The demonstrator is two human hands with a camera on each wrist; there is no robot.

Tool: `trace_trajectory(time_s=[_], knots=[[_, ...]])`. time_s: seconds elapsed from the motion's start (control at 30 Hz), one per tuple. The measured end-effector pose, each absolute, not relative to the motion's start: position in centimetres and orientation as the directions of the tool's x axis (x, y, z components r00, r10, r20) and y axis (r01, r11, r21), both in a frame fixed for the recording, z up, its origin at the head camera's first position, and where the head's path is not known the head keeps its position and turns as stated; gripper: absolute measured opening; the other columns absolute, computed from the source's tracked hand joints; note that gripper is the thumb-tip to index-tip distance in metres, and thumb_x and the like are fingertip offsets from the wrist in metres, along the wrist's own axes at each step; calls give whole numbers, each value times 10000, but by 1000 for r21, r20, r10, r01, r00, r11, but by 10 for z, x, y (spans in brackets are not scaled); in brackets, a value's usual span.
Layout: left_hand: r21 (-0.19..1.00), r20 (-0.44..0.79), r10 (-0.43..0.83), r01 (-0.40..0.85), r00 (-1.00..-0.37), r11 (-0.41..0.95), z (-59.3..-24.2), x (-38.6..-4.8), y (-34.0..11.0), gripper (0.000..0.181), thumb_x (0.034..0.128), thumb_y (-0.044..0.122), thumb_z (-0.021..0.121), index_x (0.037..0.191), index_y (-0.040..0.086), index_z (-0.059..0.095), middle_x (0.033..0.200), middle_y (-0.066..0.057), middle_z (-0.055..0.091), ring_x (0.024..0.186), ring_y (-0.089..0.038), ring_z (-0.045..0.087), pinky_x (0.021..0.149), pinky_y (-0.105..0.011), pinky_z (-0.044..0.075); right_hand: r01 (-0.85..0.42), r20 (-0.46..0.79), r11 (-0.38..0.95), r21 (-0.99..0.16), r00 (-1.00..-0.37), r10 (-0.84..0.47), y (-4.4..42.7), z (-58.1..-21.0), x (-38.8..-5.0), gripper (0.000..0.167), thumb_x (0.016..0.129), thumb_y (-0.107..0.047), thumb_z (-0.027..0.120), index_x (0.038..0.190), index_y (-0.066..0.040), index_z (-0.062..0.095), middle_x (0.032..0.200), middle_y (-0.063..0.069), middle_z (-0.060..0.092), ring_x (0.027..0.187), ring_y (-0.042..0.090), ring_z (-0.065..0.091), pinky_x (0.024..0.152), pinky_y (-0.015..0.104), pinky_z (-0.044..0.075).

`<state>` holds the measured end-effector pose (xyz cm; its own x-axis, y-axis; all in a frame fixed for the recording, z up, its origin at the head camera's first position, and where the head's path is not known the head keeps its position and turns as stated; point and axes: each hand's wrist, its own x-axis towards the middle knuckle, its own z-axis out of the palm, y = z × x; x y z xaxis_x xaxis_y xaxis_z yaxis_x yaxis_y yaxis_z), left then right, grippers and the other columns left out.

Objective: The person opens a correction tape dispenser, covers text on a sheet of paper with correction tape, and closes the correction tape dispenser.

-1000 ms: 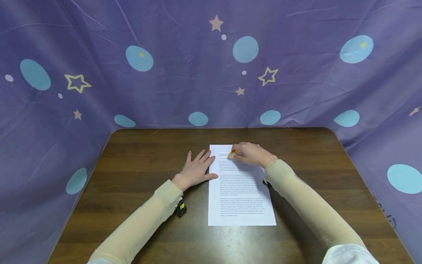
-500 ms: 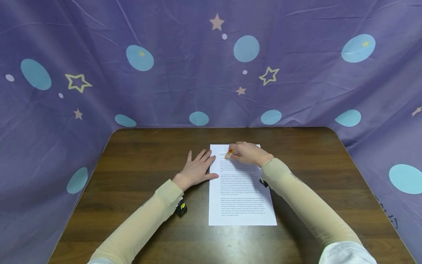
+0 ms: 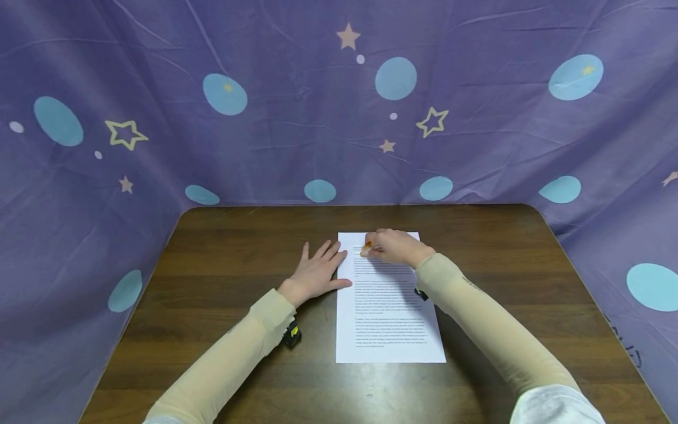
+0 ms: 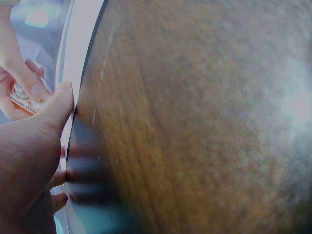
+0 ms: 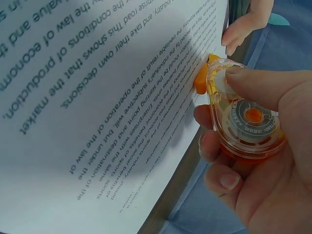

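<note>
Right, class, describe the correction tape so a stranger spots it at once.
On the brown table lies a white printed sheet. Over its far end, the right hand grips the correction tape. Unlike the white sheet beneath, it is see-through with orange parts.

Clear/orange correction tape (image 5: 246, 122) is held at upper-L text of printed sheet (image 3: 392, 315), which is laid flat, portrait-wise.

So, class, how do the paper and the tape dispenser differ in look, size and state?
The paper is flat and white with dark print; the tape dispenser has a clear case with orange parts. The paper is much larger, while the tape dispenser fits within the right grip. The paper lies on the table; the tape dispenser is held over the paper's far part. Both bear lettering.
</note>
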<state>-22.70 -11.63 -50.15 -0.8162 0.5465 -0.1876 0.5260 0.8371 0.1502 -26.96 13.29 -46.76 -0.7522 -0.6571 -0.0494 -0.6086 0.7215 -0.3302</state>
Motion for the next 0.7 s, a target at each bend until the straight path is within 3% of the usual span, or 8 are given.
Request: trace_trajectory(time_s=[0.7], knots=[[139,-179,546,528,-819,838,-501,-227,-116,831,997,661,543,1634,159,365,1724,-107,222,1597,-334,162,1193,-739,79,-610,-64,742,-278,-759,-648,130,-465,-269,141,973,-157,759,1091,-84,733,985,54,732,854,179,679,802,376,580]])
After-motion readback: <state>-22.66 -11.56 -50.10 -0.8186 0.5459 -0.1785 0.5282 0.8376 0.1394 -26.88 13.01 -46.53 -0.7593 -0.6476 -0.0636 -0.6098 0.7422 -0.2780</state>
